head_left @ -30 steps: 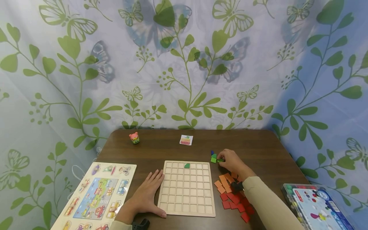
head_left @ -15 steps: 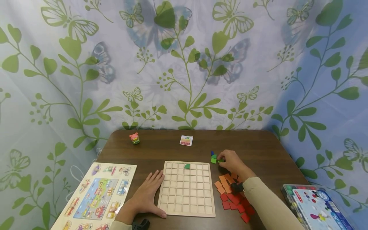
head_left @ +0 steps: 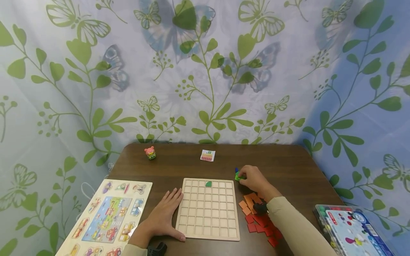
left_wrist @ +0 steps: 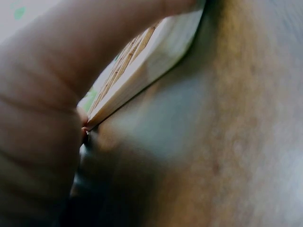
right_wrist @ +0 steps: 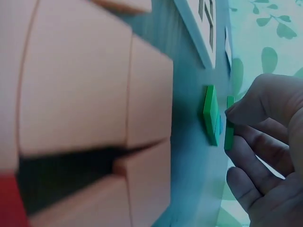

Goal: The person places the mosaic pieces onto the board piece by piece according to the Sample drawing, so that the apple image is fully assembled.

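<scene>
My left hand (head_left: 161, 217) rests at the left edge of a wooden grid board (head_left: 208, 213), fingers spread and thumb by the lower corner. In the left wrist view the thumb (left_wrist: 109, 33) lies against the board's side (left_wrist: 156, 61). One green rounded tile (head_left: 208, 184) sits in a top-row cell. My right hand (head_left: 255, 179) pinches a thin green tile (right_wrist: 229, 135) between thumb and fingers, right of the board. Beside it on the table lie another green tile (right_wrist: 211, 113) and a small blue piece (head_left: 236, 170), partly hidden by the hand in the head view.
Orange tiles (head_left: 249, 201) and red tiles (head_left: 261, 219) lie heaped under my right forearm. A pattern card (head_left: 207, 155) and a pink-headed figurine (head_left: 150, 153) stand farther back. A picture puzzle (head_left: 107, 218) is at left, a clear plastic box (head_left: 352, 227) at right.
My right hand has moved slightly left, over the small green pieces, with a green tile in its fingers. The left hand and the board have stayed in place.
</scene>
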The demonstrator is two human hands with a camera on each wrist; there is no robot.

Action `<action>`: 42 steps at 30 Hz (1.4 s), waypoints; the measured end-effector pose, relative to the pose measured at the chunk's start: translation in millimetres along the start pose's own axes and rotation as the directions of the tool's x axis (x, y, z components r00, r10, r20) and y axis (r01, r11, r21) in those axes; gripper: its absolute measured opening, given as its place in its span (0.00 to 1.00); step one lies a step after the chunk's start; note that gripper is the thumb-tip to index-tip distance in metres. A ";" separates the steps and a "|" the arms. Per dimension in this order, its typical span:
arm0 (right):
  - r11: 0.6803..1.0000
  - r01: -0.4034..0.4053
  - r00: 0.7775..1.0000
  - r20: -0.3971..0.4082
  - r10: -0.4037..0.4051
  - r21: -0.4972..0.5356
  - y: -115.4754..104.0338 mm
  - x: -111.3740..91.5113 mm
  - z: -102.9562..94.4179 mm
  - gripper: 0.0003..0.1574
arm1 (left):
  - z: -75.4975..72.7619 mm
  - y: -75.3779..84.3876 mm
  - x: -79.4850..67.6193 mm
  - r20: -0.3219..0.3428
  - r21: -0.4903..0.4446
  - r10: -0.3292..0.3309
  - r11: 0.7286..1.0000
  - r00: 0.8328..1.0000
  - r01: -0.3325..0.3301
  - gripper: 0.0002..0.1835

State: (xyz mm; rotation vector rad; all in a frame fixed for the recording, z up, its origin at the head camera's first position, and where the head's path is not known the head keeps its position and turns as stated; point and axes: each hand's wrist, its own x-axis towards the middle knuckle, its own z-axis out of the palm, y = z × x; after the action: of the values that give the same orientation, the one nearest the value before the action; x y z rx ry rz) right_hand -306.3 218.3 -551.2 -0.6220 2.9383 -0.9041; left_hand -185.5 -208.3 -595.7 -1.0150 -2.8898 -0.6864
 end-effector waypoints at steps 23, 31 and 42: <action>0.990 0.088 0.996 0.007 -0.090 0.114 -38.8 7.5 27.7 0.09 | -0.8 0.6 -1.6 -0.010 -0.007 0.016 1.000 1.000 -0.016 0.82; 0.990 0.103 0.992 0.066 -0.110 0.100 -33.7 7.0 26.5 0.10 | 0.6 -0.5 -1.6 0.007 0.002 -0.002 1.000 1.000 0.002 0.82; 0.994 0.101 0.988 0.115 -0.106 0.047 -28.5 4.6 23.4 0.09 | 1.0 -0.2 -0.9 -0.032 0.010 0.039 0.999 0.999 -0.039 0.81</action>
State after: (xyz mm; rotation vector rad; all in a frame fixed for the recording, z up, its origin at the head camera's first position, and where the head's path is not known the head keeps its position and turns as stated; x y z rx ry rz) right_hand -297.2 182.5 -554.8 -0.8030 2.7994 -0.9010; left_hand -184.7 -208.6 -596.8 -1.0467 -2.8353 -0.6792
